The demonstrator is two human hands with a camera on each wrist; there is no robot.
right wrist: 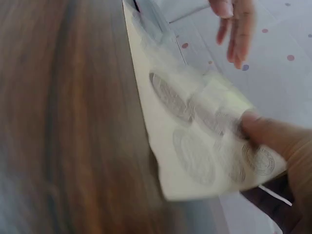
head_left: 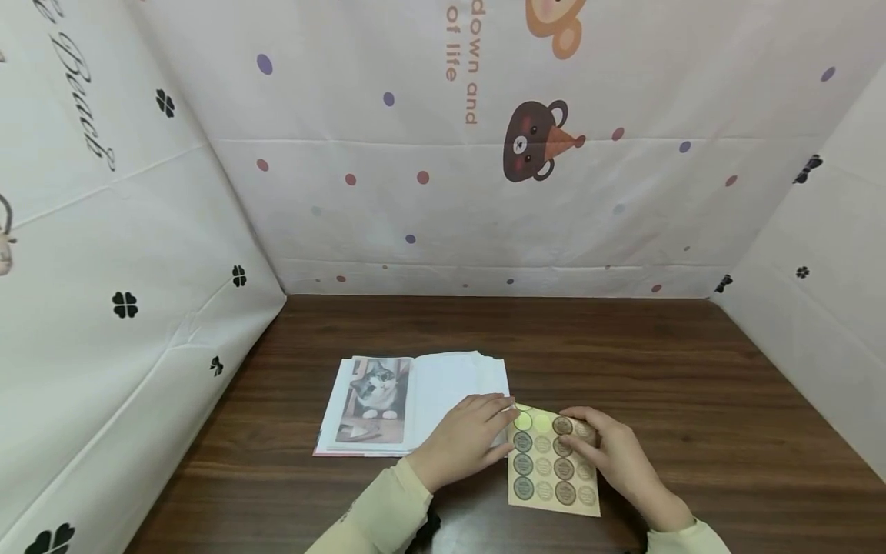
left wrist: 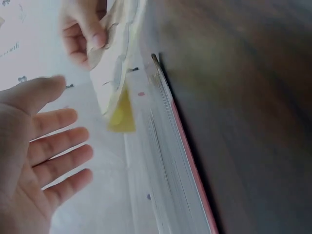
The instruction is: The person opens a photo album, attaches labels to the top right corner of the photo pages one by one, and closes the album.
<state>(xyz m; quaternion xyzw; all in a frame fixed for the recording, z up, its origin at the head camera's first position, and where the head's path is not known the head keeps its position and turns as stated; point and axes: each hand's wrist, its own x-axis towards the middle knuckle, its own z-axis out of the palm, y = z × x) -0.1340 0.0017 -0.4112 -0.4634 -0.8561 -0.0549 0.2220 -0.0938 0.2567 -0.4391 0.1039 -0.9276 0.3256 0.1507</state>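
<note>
My right hand holds a cream sheet of round stickers by its right side, thumb on the front. Rows of brown-rimmed and pale circles cover the sheet; two bright yellow circles show at its top left. In the right wrist view the sheet stands tilted above the table. My left hand hovers at the sheet's left edge, overlapping the book in the head view. The left wrist view shows that hand with fingers spread and nothing in them. An open book lies beside it.
A cat picture fills most of the book's left page; the right page is blank. The brown wooden table meets a patterned white cloth at the back, with more cloth on both sides.
</note>
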